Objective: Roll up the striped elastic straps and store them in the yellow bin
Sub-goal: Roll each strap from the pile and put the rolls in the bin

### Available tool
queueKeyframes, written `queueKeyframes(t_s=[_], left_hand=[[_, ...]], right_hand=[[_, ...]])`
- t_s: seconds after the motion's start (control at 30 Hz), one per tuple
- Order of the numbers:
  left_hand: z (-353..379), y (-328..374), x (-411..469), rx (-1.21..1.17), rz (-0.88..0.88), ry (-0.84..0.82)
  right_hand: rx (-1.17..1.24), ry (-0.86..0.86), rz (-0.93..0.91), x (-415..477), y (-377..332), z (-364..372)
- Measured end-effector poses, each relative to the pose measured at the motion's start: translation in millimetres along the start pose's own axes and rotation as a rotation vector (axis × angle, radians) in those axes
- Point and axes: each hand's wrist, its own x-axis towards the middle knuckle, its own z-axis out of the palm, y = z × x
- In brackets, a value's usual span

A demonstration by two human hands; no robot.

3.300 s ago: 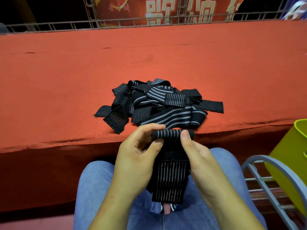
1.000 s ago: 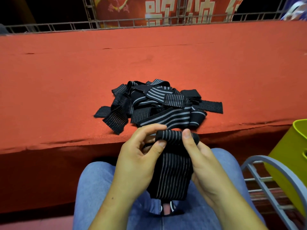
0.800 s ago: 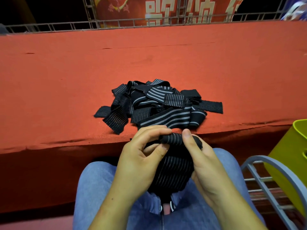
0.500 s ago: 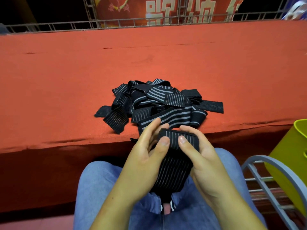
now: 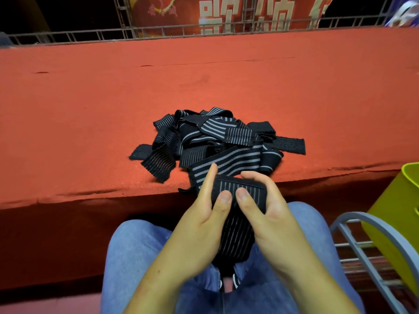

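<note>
I hold a black strap with thin grey stripes (image 5: 238,189) between both hands, just in front of the table's near edge. Its upper end is wound into a thick roll; the loose tail (image 5: 235,239) hangs down over my lap. My left hand (image 5: 204,214) pinches the roll with its thumb in front and fingers behind. My right hand (image 5: 269,214) grips the roll's right side, thumb in front and fingers curled over the top. A tangled pile of more striped straps (image 5: 213,141) lies on the red table (image 5: 90,109). The yellow bin (image 5: 399,218) stands at the right edge.
A grey metal chair frame (image 5: 371,236) curves between my right knee and the bin. My legs in blue jeans (image 5: 136,257) are under the hands. A metal railing (image 5: 158,32) and a red banner run along the table's far side.
The roll has grown thicker and the hanging tail shorter as both hands kept turning it. My thumbs have come together on the front of the roll.
</note>
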Motion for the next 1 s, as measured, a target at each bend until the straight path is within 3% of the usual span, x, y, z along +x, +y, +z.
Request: queueKeyframes(t_s=[0.3, 1.0], left_hand=[[-4.3, 3.9, 4.0, -0.108, 0.069, 0.086], [-5.4, 6.3, 4.0, -0.156, 0.188, 0.189]], right_hand=[[-0.041, 0.03, -0.033, 2.7, 1.2, -6.1], [0.203, -0.065, 0.165, 4.3, -0.2, -4.3]])
